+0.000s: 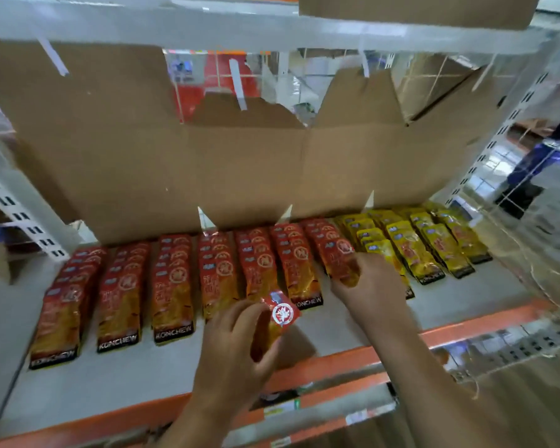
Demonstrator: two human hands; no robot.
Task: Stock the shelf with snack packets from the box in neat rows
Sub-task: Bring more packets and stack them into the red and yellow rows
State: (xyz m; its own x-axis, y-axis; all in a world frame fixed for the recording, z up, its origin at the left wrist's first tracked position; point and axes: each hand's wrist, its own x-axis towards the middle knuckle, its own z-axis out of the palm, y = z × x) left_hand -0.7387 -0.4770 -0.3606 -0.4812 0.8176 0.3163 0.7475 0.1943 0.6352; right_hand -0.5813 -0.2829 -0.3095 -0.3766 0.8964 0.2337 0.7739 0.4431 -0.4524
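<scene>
Here the left hand (236,344) has its grip closed around a single red packet (277,318), fingers curled under it and thumb on top. It holds the packet tilted just above the shelf board (110,383), in front of the middle red rows.

The right hand (369,282) reaches further in. Its grip is curled on the lower end of the front packet (341,270) of the last red row, thumb underneath and fingers over the top.

Seven red rows (172,286) lie side by side on the board, each a line of overlapping packets running back from the front. To their right, touching the last red row, are the yellow rows (434,250), laid the same way; the right hand hides part of the nearest one.

Behind all the rows a torn cardboard sheet (207,156) stands upright against the back of the bay. The board has an orange front edge (466,331) with small labels below it. A white upper shelf (207,27) runs overhead and carries a cardboard box (417,8). A slotted white post (23,218) rises at the left.
</scene>
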